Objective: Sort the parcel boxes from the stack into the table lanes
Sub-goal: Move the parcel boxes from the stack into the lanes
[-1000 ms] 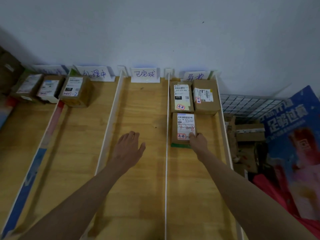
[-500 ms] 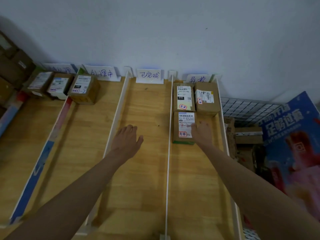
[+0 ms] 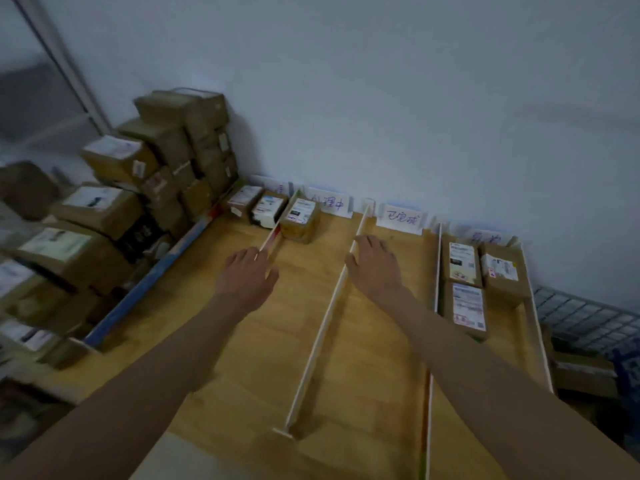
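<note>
A stack (image 3: 149, 188) of brown parcel boxes stood at the far left, against the wall, just beside the wooden worktop (image 3: 242, 358). Three boxes (image 3: 273, 214) sat at the back of the left lanes. The left hand (image 3: 247, 277) hovered over the worktop, fingers relaxed, holding nothing. The right hand (image 3: 374, 266), also empty and loosely spread, hung over a white divider (image 3: 325, 327). Three parcels (image 3: 479, 282) lay in the rightmost lane. The person seemed between boxes; next, a reach left to the stack.

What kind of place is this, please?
Probably a parcel sorting station: a stack of labelled cardboard boxes, a wooden table divided into lanes by thin strips, and handwritten lane signs against the wall.
</note>
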### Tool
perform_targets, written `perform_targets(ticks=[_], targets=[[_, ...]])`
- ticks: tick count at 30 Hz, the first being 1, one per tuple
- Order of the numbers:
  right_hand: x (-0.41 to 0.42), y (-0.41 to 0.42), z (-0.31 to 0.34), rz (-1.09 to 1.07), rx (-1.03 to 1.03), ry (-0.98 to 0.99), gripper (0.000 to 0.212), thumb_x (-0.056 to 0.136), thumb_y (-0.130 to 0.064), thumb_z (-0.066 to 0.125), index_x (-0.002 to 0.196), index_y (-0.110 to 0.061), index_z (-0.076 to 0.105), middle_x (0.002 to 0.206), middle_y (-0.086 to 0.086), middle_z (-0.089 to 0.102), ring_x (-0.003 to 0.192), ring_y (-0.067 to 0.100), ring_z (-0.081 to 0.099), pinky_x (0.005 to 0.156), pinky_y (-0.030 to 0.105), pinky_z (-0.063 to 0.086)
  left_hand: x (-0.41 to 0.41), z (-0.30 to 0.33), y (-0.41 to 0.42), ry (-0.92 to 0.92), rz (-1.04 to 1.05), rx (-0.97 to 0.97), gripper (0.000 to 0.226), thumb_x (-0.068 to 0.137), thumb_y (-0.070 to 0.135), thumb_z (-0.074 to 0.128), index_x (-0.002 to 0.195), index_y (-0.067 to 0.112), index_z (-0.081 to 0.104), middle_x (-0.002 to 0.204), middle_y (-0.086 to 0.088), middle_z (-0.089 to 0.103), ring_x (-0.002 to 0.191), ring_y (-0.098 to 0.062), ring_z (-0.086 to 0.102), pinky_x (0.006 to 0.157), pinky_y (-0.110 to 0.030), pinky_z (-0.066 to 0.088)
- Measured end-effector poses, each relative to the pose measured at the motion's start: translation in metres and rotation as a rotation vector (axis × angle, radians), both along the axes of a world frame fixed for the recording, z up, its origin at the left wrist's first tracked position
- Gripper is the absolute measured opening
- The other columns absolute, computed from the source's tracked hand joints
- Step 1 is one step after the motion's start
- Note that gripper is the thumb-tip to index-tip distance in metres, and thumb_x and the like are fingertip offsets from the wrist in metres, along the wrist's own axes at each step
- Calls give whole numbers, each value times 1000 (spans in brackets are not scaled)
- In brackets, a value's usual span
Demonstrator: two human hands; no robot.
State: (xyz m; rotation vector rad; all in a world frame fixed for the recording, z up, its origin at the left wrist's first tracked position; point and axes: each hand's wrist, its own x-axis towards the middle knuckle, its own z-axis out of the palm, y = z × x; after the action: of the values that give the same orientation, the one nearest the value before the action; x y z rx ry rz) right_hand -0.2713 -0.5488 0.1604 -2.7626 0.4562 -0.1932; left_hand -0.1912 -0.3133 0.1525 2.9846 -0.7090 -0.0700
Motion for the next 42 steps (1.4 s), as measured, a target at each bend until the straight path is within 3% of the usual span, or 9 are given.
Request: perform_targets(ticks=[6,9,16,25,28,35,42], targets=[[28,144,21,112,-35,-16,39,101,-34,43,129,-8,51,132,10,52,127,29,46,103,42,40,4,26,156,-35,155,5,49,102,46,35,136,13,48,143,-10,48,131,-30,44,111,-44,33],[39,206,30,160,-24,-20,43,101,-34,43,136,-10,48,137,10,50,130,28,45,107,42,39,4,38,222,-53,198,14,56,102,49,31,145,15,40,147,-9,43,133,-29,43,113,-43,31],[76,311,45,235,-50,-11,49,101,-38,41,139,-8,44,141,11,47,132,28,43,103,43,41,17,53,324,-95,284,-54,48,101,47,35,131,14,50,135,-12,54,124,-33,49,104,-43,36],[170,391,43,259,5,-30,43,101,-37,45,135,-11,46,136,10,50,126,29,48,103,44,44,106,55,397,-125,316,-24,57,101,48,34,146,14,41,148,-10,45,134,-29,43,114,-44,31],[208,405,44,238,38,-27,46,102,-37,44,139,-10,44,137,11,48,126,30,47,104,44,44,148,59,411,-139,293,-34,56,101,49,35,144,14,43,143,-9,49,131,-28,46,114,-44,32],[289,421,53,148,102,1,55,103,-38,40,145,-4,35,143,16,44,131,34,44,106,48,43,235,68,421,-109,232,-51,52,102,44,34,142,12,44,138,-11,52,127,-29,48,112,-43,31],[351,422,60,43,162,-20,42,103,-35,40,132,-5,46,131,16,49,121,32,48,99,47,47,328,71,412,-107,146,-60,55,103,46,31,144,11,42,145,-12,47,132,-28,45,114,-44,33]])
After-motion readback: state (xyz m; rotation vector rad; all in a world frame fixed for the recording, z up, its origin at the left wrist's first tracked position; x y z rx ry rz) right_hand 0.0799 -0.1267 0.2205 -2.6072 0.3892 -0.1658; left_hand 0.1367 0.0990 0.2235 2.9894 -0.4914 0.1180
